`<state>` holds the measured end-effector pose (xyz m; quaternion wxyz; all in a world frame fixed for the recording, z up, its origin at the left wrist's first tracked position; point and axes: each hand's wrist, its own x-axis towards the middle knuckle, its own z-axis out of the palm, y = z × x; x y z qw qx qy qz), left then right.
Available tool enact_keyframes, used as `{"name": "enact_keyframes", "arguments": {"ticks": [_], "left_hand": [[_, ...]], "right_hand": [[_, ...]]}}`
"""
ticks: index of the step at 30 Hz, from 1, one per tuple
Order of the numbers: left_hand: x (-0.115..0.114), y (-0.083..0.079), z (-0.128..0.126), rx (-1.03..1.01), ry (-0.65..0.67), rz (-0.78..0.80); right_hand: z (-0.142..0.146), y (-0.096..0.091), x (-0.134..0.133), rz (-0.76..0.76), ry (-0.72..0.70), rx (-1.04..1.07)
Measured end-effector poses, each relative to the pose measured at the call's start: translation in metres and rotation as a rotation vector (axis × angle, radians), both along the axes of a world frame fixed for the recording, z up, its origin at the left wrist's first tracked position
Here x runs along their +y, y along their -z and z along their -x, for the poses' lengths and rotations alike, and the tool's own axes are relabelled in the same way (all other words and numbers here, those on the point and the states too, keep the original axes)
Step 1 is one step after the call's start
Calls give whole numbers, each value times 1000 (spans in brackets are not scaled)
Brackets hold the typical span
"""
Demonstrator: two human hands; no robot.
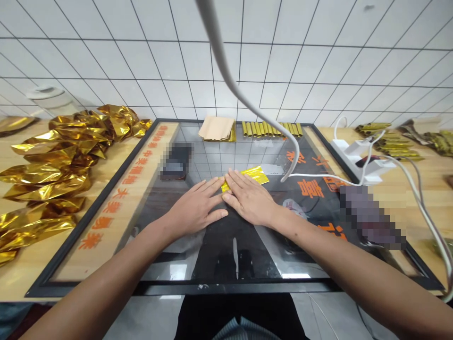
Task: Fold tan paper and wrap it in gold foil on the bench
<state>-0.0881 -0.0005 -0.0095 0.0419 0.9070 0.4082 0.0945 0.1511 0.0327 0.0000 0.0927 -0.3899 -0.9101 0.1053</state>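
Observation:
A small sheet of gold foil paper (261,175) lies on the dark glass panel (212,259), partly covered by my fingers. My right hand (250,197) rests flat over its middle, with fingers stretched out toward the upper left. At the sheet's left end, the fingertips of my left hand (198,208) touch its edge or lie just beside it. Both palms face down and the fingertips meet. Beyond the hands stand a stack of tan-backed paper (216,129) and a row of rolled gold paper tubes (272,129).
Crumpled gold foil pieces (71,156) pile up on the left of the wooden table. A black phone (176,161) lies on the glass. At right are a white power strip (348,158), a blurred-out device (371,215) and more gold rolls (387,139). A white cable (244,97) hangs across the middle.

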Motion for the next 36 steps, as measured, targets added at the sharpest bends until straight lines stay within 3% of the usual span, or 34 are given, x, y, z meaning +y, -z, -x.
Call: {"name": "enact_keyframes", "arguments": {"ticks": [5, 14, 18, 22, 25, 29, 33, 36], "left_hand": [[0, -1, 0, 13, 9, -26], [-2, -4, -2, 27, 12, -53], [-1, -3, -2, 8, 16, -59], [0, -1, -1, 15, 24, -51], [0, 0, 0, 25, 16, -51], [-1, 0, -1, 33, 7, -67], [-1, -2, -2, 38, 14, -52], [-1, -4, -2, 22, 4, -42]], "right_hand": [[-31, 3, 19, -23, 50, -56], [-86, 8, 45, -197, 156, -117], [-67, -4, 20, -254, 205, -94], [-27, -8, -24, -141, -20, -58], [-21, -4, -35, -69, -39, -34], [-53, 0, -24, -73, 18, -72], [-95, 3, -10, -147, 91, -106], [-110, 4, -1, -216, 138, -106]]}}
